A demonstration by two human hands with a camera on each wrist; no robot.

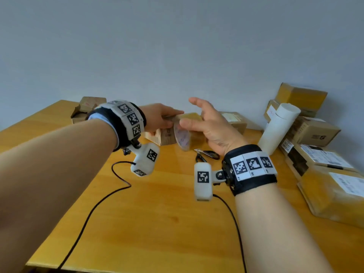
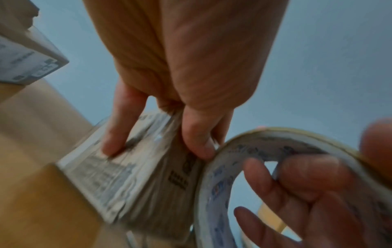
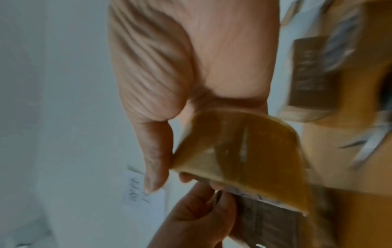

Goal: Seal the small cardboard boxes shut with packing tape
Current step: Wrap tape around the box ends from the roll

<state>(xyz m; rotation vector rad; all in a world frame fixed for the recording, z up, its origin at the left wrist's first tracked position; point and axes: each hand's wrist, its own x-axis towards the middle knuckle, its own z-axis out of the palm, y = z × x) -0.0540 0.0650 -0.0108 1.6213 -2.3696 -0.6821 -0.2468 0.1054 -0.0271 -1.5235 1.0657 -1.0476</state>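
In the head view my left hand (image 1: 167, 119) grips a small cardboard box (image 1: 167, 135) with a printed label, held just above the wooden table (image 1: 157, 213). The left wrist view shows its fingers (image 2: 112, 144) lying on the labelled face of the box (image 2: 131, 176) and its thumb on the side. My right hand (image 1: 192, 123) holds a roll of brownish packing tape (image 1: 182, 137) against the box's right end. Its fingers pass through the roll's (image 2: 214, 176) core. In the right wrist view the thumb lies on the roll's (image 3: 244, 151) outer face.
Black-handled scissors (image 1: 206, 154) lie on the table just behind my right wrist. A white tube (image 1: 277, 129) leans on stacked cardboard boxes (image 1: 315, 133) along the right edge. More boxes (image 1: 86, 109) sit at the back left. Two black cables (image 1: 110, 194) run across the table's front.
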